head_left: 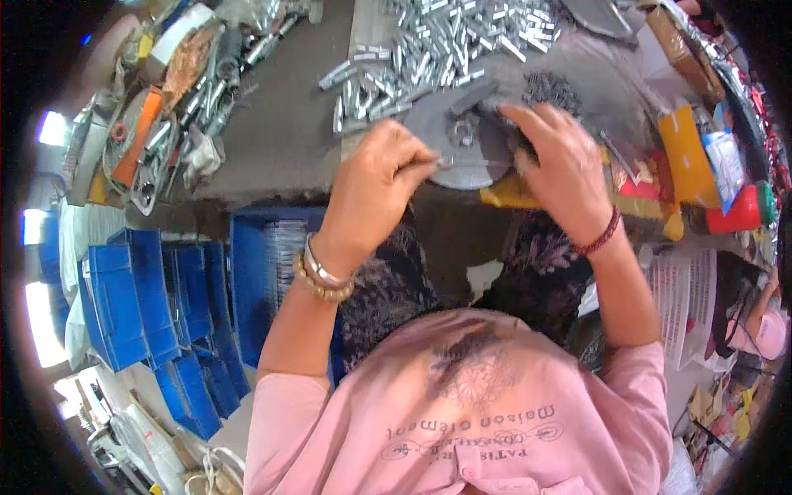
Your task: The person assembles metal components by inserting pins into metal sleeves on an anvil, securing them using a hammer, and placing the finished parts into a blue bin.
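Note:
My left hand (375, 190) is closed in a pinch over the left edge of a round grey disc (474, 172). Something tiny shows at its fingertips, too small and blurred to name. My right hand (569, 169) reaches over the disc's right side, thumb and forefinger apart, with nothing visible held between them. A dark oblong block (474, 96) lies across the far part of the disc, close to the right fingertips. Near the disc's middle sit small shiny ring-like parts (464, 132). Just beyond my right hand is a heap of small dark parts (553, 89).
A large pile of short silvery metal rods (462, 45) spreads over the far bench. Tools, including an orange-handled one (140, 136), crowd the left. Blue bins (124, 301) stand below the bench's left edge. At right are a yellow box (689, 157) and a red container (734, 210).

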{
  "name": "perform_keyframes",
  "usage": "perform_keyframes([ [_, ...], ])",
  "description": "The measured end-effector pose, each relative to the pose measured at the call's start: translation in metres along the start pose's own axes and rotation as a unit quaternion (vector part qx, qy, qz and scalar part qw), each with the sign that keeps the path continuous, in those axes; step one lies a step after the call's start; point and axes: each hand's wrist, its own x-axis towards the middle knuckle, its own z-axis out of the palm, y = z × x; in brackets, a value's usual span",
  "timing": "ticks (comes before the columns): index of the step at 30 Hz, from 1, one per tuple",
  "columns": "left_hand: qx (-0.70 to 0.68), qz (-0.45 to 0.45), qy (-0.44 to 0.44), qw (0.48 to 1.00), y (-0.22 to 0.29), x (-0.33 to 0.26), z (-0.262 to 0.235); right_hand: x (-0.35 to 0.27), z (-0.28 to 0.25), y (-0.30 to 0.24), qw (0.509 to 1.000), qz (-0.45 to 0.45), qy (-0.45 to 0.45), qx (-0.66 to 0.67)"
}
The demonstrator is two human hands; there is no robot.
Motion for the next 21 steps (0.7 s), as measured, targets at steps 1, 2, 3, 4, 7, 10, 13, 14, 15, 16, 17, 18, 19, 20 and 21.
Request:
perform_keyframes([
  [1,0.006,-0.003,-0.003,1.000,-0.002,-0.001,0.002,-0.004,0.000,-0.003,0.999,0.035,-0.001,0.029],
  [2,-0.001,-0.017,-0.010,1.000,-0.001,-0.002,0.000,-0.010,0.001,-0.004,0.994,0.061,0.004,0.085],
  [3,0.003,-0.009,0.002,1.000,-0.001,-0.001,-0.001,-0.015,-0.001,-0.005,0.986,0.085,0.008,0.142],
  [4,0.004,-0.010,-0.005,1.000,-0.001,-0.002,-0.003,-0.018,-0.009,-0.010,0.985,0.059,0.035,0.159],
  [7,-0.022,-0.020,-0.018,0.999,0.002,-0.003,-0.004,-0.030,-0.027,-0.017,0.985,0.032,0.002,0.169],
  [10,-0.010,0.003,-0.018,1.000,0.001,-0.003,-0.005,-0.031,-0.033,-0.027,0.990,-0.002,0.013,0.144],
  [13,0.001,-0.007,-0.026,1.000,0.000,-0.002,-0.005,-0.027,-0.040,-0.034,0.990,-0.041,0.043,0.128],
  [14,-0.003,0.009,-0.017,1.000,-0.001,-0.002,-0.004,-0.027,-0.039,-0.035,0.991,-0.049,0.045,0.119],
  [15,-0.007,0.026,-0.008,1.000,-0.002,-0.001,-0.004,-0.028,-0.038,-0.036,0.991,-0.056,0.046,0.109],
  [16,-0.007,0.026,-0.008,1.000,-0.001,-0.001,-0.004,-0.029,-0.036,-0.040,0.996,-0.030,-0.021,0.077],
  [17,-0.017,0.017,-0.012,1.000,-0.001,0.000,-0.005,-0.029,-0.034,-0.038,0.996,-0.030,-0.021,0.077],
  [18,-0.027,0.009,-0.017,0.999,0.000,0.000,-0.006,-0.028,-0.033,-0.036,0.997,-0.029,-0.020,0.075],
  [19,-0.027,0.009,-0.017,0.999,0.000,0.000,-0.006,-0.027,-0.033,-0.034,0.997,-0.028,-0.019,0.073],
  [20,-0.026,0.006,-0.020,0.999,0.000,0.000,-0.006,-0.025,-0.034,-0.034,0.995,-0.036,0.004,0.093],
  [21,-0.025,0.003,-0.024,0.999,0.000,0.000,-0.006,-0.025,-0.036,-0.036,0.995,-0.037,0.004,0.093],
])
